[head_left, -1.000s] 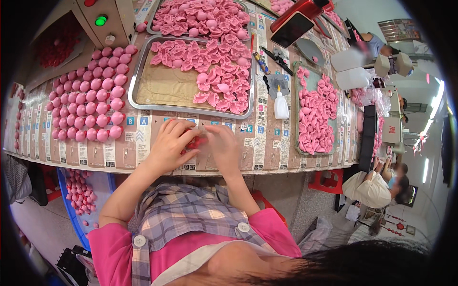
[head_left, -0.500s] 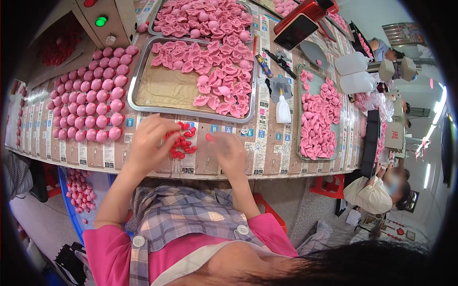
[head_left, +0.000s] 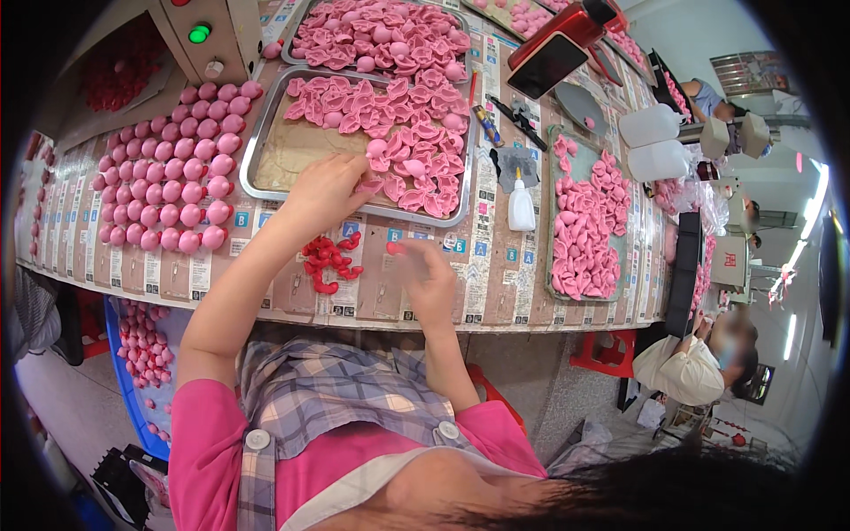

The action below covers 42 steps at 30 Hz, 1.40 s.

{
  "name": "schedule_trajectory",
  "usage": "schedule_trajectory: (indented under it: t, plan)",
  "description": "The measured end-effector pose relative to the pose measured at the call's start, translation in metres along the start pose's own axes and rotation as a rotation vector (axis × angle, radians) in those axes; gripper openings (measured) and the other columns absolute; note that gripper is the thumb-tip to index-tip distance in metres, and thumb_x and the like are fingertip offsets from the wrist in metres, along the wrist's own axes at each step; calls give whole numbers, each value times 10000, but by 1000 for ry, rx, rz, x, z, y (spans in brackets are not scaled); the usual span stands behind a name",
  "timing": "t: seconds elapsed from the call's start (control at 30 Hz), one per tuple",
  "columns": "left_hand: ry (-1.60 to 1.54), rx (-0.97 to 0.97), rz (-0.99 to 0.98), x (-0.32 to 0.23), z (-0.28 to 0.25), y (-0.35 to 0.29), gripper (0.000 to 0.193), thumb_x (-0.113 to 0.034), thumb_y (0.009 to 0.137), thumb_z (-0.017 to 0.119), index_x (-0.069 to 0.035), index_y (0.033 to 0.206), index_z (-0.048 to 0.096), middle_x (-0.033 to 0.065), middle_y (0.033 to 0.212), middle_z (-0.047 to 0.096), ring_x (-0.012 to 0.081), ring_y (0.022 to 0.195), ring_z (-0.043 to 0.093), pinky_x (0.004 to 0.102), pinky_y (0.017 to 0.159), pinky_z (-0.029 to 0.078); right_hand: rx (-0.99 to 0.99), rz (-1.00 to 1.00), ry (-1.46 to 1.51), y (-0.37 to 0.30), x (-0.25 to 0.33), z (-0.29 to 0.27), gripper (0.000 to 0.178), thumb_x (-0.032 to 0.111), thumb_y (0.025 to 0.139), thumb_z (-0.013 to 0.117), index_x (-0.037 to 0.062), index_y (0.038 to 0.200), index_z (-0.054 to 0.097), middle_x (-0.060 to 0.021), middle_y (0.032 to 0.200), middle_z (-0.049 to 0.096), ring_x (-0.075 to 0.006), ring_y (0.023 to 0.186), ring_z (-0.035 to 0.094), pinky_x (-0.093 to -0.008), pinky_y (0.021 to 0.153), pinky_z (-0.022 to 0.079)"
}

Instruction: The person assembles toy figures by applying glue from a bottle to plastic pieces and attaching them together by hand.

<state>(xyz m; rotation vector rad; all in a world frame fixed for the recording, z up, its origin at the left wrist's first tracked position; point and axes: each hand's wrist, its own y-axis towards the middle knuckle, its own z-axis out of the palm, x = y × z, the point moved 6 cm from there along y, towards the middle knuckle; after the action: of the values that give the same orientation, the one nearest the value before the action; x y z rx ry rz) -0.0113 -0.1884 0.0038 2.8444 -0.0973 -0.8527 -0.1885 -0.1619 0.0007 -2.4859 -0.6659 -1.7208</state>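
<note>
My left hand [head_left: 329,186] reaches over the near rim of a steel tray [head_left: 266,150], fingers pinching a pink shell-shaped piece [head_left: 370,186] beside a heap of pink shell pieces [head_left: 412,146]. My right hand [head_left: 427,270], blurred, hovers over the table edge with a small red part [head_left: 396,249] at its fingertips. Between the hands, a small pile of red curved parts [head_left: 329,259] lies on the labelled table surface.
Rows of pink round balls [head_left: 173,173] stand left of the tray. A second tray of pink pieces [head_left: 381,31] sits behind, and another tray [head_left: 589,221] to the right. A white glue bottle [head_left: 521,205], pliers [head_left: 518,119] and a control box with green button [head_left: 199,34] are nearby. Another person [head_left: 699,358] sits lower right.
My left hand left the red pile and moved up into the steel tray onto a pink piece. My right hand shifted right with a small red part.
</note>
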Motion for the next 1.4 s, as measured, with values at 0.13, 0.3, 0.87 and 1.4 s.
schedule_trajectory:
  t: [0.13, 0.3, 0.87, 1.4]
  plan:
    - [-162, 37, -57, 8, 0, 0, 229, -187, 693, 612, -28, 817, 503, 115, 761, 536, 271, 751, 533, 357, 665, 422, -9, 71, 119, -2, -12, 2, 133, 31, 757, 570, -3, 885, 568, -78, 830, 562, -145, 734, 555, -235, 660, 433]
    - [-230, -116, 105, -17, -40, -13, 209, -131, 694, 624, -11, 818, 506, 116, 762, 550, 239, 721, 547, 322, 632, 430, -51, 220, 500, -1, -17, 0, 156, 28, 774, 554, -17, 924, 557, -61, 882, 547, -120, 778, 528, -227, 723, 403]
    - [-1643, -81, -556, -5, -11, -86, 219, -47, 770, 587, -10, 966, 496, 31, 890, 537, 92, 767, 558, 202, 681, 461, 72, -252, 206, 0, 57, 45, 153, 26, 749, 566, 10, 901, 571, -116, 950, 588, -241, 929, 548, -318, 808, 404]
    - [-679, -165, -156, -22, -40, -82, 154, -18, 764, 565, 1, 917, 575, 82, 860, 543, 142, 700, 571, 244, 620, 464, 330, -225, -121, 18, 65, 33, 282, 52, 715, 606, 30, 982, 519, -101, 837, 558, -210, 722, 562, -294, 636, 446]
